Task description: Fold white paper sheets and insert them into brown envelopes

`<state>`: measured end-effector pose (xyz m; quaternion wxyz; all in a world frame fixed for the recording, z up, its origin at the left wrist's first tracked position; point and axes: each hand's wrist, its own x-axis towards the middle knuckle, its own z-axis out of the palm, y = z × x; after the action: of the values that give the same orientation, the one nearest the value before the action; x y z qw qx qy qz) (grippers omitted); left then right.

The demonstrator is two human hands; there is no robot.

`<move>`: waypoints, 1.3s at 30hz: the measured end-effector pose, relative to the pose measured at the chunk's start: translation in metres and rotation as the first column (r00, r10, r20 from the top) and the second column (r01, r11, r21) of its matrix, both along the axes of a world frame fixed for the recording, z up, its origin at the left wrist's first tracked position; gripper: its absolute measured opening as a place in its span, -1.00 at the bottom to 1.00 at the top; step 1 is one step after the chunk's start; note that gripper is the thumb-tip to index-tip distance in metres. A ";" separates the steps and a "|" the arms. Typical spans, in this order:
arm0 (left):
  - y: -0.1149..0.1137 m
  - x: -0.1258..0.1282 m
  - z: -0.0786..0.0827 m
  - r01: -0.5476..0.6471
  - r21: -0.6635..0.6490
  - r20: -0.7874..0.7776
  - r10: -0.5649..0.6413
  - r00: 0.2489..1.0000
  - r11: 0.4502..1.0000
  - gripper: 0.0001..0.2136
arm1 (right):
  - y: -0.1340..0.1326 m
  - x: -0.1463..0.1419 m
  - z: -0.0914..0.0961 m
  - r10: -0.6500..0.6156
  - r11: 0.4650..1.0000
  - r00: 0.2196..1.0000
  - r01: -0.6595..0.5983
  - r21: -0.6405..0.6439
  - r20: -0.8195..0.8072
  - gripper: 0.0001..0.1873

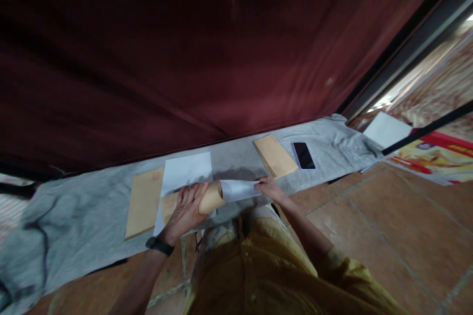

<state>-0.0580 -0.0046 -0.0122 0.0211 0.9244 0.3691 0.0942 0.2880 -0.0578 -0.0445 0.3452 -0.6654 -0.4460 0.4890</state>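
Note:
A brown paper envelope (212, 198) lies in front of me with its right end bulging open. My left hand (188, 206), wearing a dark wristband, is wrapped over the envelope and holds it. A folded white sheet of paper (240, 190) sticks out of the envelope's open end. My right hand (269, 188) pinches the outer end of that sheet. Under the envelope lie flat white sheets (188, 167). To the left are brown envelopes (144, 202), and beyond my right hand is another stack of brown envelopes (276, 156).
A grey cloth (88, 216) covers the narrow bench. A phone (304, 156) lies on it at the right. Behind rises a dark red panel (221, 59). On the tiled floor at the right are a red and yellow box (439, 155) and a white box (388, 130).

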 end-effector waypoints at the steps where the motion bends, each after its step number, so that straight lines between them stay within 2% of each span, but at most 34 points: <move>1: 0.000 -0.001 -0.001 0.000 0.006 0.000 0.000 1.000 1.000 -0.03 | 0.001 0.001 0.000 0.000 1.000 1.000 0.000 -0.009 -0.010 -0.81; 6: 0.001 0.001 -0.004 0.030 0.013 -0.005 -0.030 1.000 0.999 -0.03 | 0.005 -0.004 0.005 0.034 0.999 0.999 -0.035 -0.027 -0.031 -0.88; 11: 0.002 0.013 0.002 0.050 -0.016 0.006 -0.050 0.999 0.999 -0.01 | 0.007 -0.033 0.014 0.079 0.997 0.996 -0.078 0.019 -0.043 -0.84; 17: 0.005 0.022 0.010 0.063 -0.070 0.026 -0.062 0.998 0.996 -0.02 | -0.002 -0.070 0.014 -0.019 0.985 0.998 0.009 0.173 0.053 -0.88; 22: 0.006 0.027 0.009 0.079 -0.093 0.023 -0.077 0.997 0.993 -0.05 | -0.008 -0.087 0.013 -0.061 0.955 0.984 0.009 0.295 0.167 -0.81; 29: 0.003 0.038 0.007 0.103 -0.122 0.012 -0.102 0.995 0.987 -0.04 | -0.001 -0.098 0.006 -0.052 0.966 0.998 0.041 0.256 0.034 -0.72; 35: 0.003 0.040 0.008 0.127 -0.134 0.024 -0.125 0.992 0.983 -0.06 | -0.002 -0.096 -0.004 -0.130 0.974 0.986 0.146 0.175 -0.104 -0.64; 37: 0.002 0.041 0.009 0.102 -0.136 0.062 -0.095 0.994 0.985 -0.07 | 0.000 -0.093 -0.006 -0.177 0.966 0.970 0.204 0.159 -0.169 -0.66; 39: -0.003 0.043 0.008 0.024 -0.150 0.160 0.000 0.987 0.988 -0.10 | 0.004 -0.092 -0.007 -0.234 0.953 0.941 0.272 0.136 -0.243 -0.70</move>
<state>-0.0145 -0.0077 -0.0040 0.1215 0.9118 0.3667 0.1394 0.1964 -0.0534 -0.0516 0.5083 -0.6263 -0.3544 0.4730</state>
